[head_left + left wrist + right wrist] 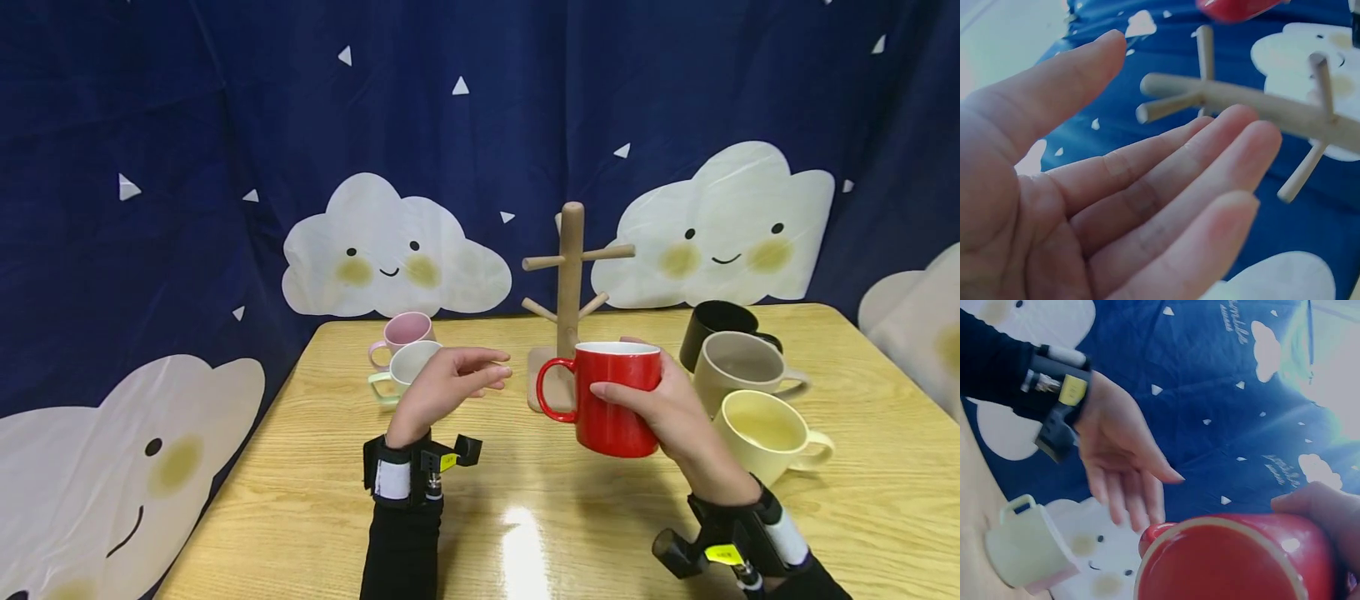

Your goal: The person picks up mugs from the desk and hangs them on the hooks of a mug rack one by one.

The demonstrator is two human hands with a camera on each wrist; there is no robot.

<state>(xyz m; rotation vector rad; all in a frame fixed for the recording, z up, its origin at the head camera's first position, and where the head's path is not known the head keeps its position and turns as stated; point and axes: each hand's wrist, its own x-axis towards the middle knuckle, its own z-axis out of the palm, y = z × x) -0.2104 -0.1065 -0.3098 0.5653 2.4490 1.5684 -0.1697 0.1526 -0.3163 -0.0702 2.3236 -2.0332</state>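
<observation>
My right hand (671,408) grips a red mug (617,412) by its body, above the table. The mug is upright, white inside, with its handle pointing left; its base faces the camera in the right wrist view. To the left, my left hand (453,379) hovers with relaxed fingers and holds nothing. The left palm (1029,231) shows in the left wrist view, apart from the mug. Behind the red mug stands a wooden mug tree (570,275) with bare pegs in two tiers; part of its base is hidden.
At the left stand a pink mug (408,329) and a pale green mug (412,362), partly behind my left hand. On the right, a black mug (720,321), a taupe mug (742,362) and a yellow mug (765,425) form a row. A blue cloud-print curtain (450,125) hangs behind the table.
</observation>
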